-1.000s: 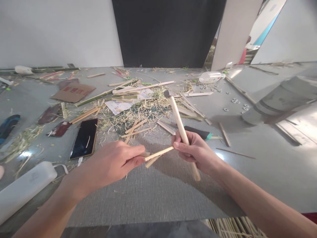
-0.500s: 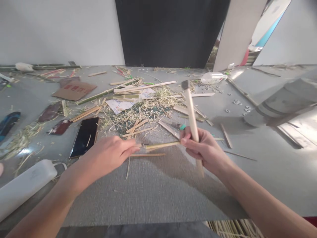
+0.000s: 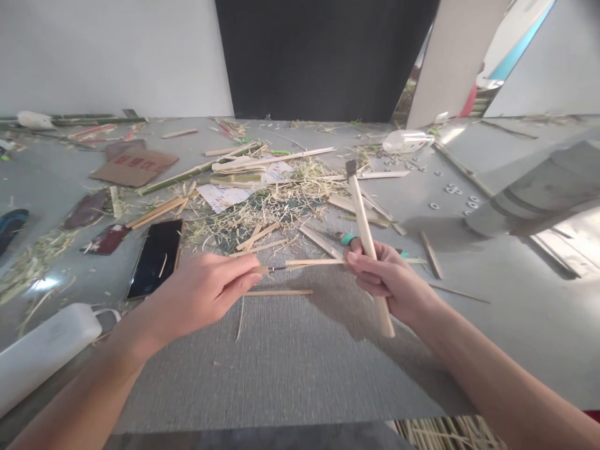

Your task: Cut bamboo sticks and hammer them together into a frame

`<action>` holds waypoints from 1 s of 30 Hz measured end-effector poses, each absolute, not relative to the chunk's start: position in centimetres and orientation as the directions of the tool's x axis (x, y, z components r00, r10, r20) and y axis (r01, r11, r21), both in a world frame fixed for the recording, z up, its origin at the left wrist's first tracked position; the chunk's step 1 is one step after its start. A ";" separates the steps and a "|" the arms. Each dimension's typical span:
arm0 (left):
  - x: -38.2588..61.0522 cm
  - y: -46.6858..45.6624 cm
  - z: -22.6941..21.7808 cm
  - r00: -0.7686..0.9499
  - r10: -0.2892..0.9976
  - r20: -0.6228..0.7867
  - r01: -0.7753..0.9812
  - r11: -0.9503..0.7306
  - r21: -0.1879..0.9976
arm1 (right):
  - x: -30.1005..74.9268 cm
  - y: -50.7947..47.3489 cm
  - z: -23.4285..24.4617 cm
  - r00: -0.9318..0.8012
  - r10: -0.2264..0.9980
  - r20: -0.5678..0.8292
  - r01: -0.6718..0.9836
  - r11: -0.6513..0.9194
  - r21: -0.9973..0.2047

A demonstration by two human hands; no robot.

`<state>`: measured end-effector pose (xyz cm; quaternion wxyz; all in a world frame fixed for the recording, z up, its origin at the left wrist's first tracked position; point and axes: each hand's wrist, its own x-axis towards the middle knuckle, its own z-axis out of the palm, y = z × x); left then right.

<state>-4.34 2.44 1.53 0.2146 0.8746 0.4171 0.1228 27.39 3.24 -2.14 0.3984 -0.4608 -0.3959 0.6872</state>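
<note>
My left hand (image 3: 206,289) is closed in a pinch on a small tool with a thin dark tip (image 3: 270,269), pointing right. My right hand (image 3: 382,278) is wrapped around a wooden-handled hammer (image 3: 363,219), its dark head up and tilted away, and its thumb also pinches the right end of a thin bamboo strip (image 3: 314,262). The strip runs level between the two hands, its left end meeting the tool tip. Another bamboo strip (image 3: 279,292) lies flat on the grey mat (image 3: 290,356) just below them.
Bamboo strips and shavings (image 3: 262,206) litter the table behind the hands. A black phone (image 3: 156,257) lies to the left, a white bottle (image 3: 40,353) at near left, cardboard (image 3: 135,166) further back. Small metal washers (image 3: 452,189) and a clear bottle (image 3: 405,141) are at right.
One bamboo strip dropped from my hands onto the mat. The strip still held has gone from slanted to level, and the hammer has swung more upright and to the right.
</note>
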 end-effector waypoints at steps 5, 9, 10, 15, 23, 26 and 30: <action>-4.1 2.5 1.0 0.610 0.792 0.005 0.707 -0.548 0.447 | 26.9 3.1 -2.2 -0.248 0.915 -0.317 -0.162 -0.362 -0.918; -3.9 2.5 0.8 0.611 0.792 -0.014 0.719 -0.547 0.429 | 26.8 3.0 -2.4 -0.240 0.919 -0.312 -0.145 -0.351 -0.925; -3.9 2.5 0.8 0.608 0.794 -0.016 0.722 -0.545 0.426 | 26.8 3.0 -2.4 -0.237 0.921 -0.310 -0.146 -0.350 -0.925; -3.9 2.2 0.7 0.592 0.806 -0.010 0.731 -0.532 0.428 | 26.6 2.8 -2.6 -0.198 0.930 -0.308 -0.169 -0.342 -0.924; -3.5 2.2 0.6 0.590 0.806 0.045 0.714 -0.547 0.438 | 26.4 2.8 -2.4 -0.198 0.932 -0.302 -0.204 -0.341 -0.918; -3.7 2.3 0.5 0.599 0.798 0.064 0.699 -0.560 0.445 | 26.4 2.6 -2.3 -0.216 0.928 -0.304 -0.194 -0.346 -0.918; -3.8 2.2 0.4 0.598 0.795 0.103 0.681 -0.572 0.457 | 26.3 2.3 -2.1 -0.197 0.944 -0.265 -0.221 -0.306 -0.926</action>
